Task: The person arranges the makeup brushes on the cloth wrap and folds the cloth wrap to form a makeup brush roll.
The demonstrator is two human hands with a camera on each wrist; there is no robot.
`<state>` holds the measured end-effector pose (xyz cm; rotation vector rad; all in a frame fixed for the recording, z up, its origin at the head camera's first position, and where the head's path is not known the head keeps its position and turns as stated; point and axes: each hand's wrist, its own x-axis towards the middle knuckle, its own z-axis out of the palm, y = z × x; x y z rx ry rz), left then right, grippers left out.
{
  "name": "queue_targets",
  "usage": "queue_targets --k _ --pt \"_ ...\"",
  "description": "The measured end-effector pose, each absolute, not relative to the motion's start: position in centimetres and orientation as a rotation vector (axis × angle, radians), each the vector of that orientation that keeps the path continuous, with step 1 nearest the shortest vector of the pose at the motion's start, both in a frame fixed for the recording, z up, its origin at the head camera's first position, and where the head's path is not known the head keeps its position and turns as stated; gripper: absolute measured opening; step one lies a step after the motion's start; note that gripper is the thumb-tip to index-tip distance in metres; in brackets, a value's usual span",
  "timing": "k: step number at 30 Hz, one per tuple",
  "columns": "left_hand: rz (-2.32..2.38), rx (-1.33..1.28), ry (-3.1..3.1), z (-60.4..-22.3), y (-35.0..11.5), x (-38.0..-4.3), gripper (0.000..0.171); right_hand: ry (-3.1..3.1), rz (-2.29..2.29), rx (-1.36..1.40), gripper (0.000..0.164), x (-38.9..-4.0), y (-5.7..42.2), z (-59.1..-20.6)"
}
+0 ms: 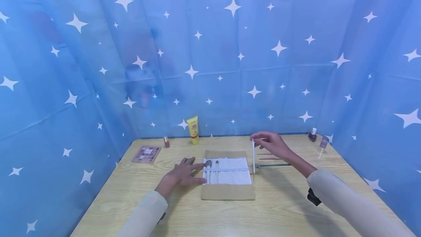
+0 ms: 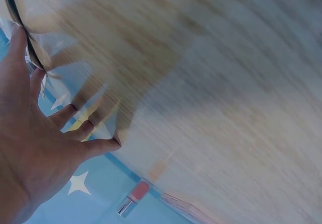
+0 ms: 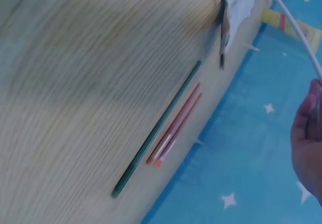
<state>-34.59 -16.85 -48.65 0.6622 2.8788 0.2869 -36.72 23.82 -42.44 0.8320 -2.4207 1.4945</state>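
An unfolded tan brush roll (image 1: 227,193) with a white lining lies on the table. Under its lining strap sit a thick white-handled makeup brush (image 1: 208,175) and a thinner brush (image 1: 217,174). My left hand (image 1: 184,173), fingers spread, rests its thumb and fingertip at the roll's left edge. Just past the right edge, my right hand (image 1: 271,145) pinches the top of a slim white brush (image 1: 253,158), which hangs upright. The right wrist view shows its white handle (image 3: 299,30); the end in my fingers is hidden.
Right of the roll lie a dark green brush (image 3: 156,131) and two pink brushes (image 3: 173,126). Behind stand a yellow tube (image 1: 193,131), a small red bottle (image 1: 166,142), and two nail polish bottles, one dark (image 1: 313,135). An eyeshadow palette (image 1: 146,154) lies at left. A starry blue curtain surrounds the table.
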Motion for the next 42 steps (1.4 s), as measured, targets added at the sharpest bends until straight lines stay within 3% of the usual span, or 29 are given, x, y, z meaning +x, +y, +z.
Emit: queue_targets --k 23,33,42 --pt "0.262 0.659 2.883 -48.2 -16.6 -34.7 0.078 -2.386 1.577 0.747 0.025 -40.3 16.0 -44.0" --pt "0.282 0.661 2.878 -48.5 -16.6 -34.7 0.079 -2.420 1.579 0.654 0.024 -42.0 14.5 -45.2" --pt "0.278 0.641 2.884 -48.3 -16.7 -34.4 0.078 -2.431 1.591 0.732 0.024 -42.2 13.7 -46.8"
